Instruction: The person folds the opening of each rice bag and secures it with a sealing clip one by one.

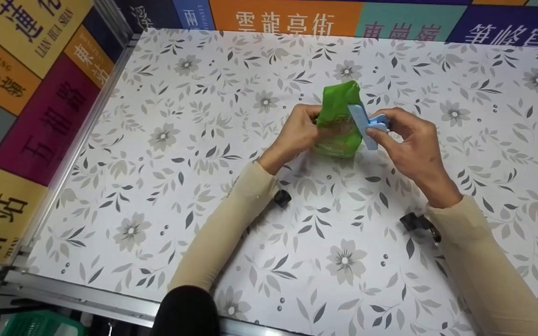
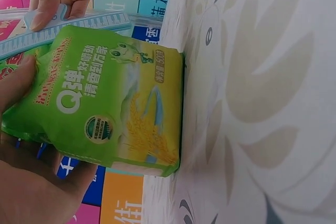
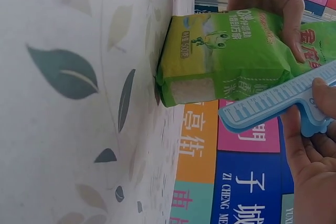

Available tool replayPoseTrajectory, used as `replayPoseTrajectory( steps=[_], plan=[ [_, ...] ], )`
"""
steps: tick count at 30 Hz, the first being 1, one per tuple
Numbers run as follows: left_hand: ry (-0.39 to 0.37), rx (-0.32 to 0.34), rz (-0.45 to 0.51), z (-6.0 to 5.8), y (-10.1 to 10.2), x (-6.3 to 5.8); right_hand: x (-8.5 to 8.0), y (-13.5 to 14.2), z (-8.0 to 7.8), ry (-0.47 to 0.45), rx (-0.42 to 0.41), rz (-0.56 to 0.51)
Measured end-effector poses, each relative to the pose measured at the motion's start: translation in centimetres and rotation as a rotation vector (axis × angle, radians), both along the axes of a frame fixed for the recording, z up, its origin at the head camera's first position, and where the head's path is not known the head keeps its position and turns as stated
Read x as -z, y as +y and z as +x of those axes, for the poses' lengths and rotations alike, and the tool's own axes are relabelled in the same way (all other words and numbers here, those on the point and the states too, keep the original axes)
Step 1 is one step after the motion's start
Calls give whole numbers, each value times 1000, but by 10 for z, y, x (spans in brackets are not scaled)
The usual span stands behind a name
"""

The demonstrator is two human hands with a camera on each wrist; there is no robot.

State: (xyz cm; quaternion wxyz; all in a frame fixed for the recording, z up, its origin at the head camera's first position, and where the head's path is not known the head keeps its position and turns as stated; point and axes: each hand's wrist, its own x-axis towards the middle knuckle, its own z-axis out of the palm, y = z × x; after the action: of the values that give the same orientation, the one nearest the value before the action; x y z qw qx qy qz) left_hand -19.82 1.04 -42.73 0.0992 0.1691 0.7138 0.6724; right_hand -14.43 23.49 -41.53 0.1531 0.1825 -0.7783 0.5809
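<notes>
A green bag of rice (image 1: 339, 142) stands upright on the table, its upper part narrowed and loose. My left hand (image 1: 297, 130) grips it from the left; in the left wrist view the thumb lies on one face and the fingers are behind. My right hand (image 1: 414, 144) pinches the handle of a light blue bag clip (image 1: 361, 126) between thumb and fingers. The long ruled bar of the clip (image 3: 262, 100) slants alongside the upper part of the bag (image 3: 226, 56). Whether the clip's bars lie around the bag or only beside it, I cannot tell.
The table (image 1: 231, 196) has a white cover with grey flowers and leaves. Colourful panels with Chinese lettering (image 1: 287, 18) stand along its back and left edges. A green plastic basket (image 1: 40, 324) sits below the front left edge. Black wrist cameras (image 1: 282, 198) show beside both sleeves.
</notes>
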Motion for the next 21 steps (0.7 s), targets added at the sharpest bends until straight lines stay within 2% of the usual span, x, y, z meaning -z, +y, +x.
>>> replayPoseTrajectory(
  steps=[12,21],
  plan=[
    [6,17,6,-1,0,0,-4,-2,1,0,12,-9],
    [-8,31,46,-1,1,1,-13,-2,-2,42,-23,19]
  ],
)
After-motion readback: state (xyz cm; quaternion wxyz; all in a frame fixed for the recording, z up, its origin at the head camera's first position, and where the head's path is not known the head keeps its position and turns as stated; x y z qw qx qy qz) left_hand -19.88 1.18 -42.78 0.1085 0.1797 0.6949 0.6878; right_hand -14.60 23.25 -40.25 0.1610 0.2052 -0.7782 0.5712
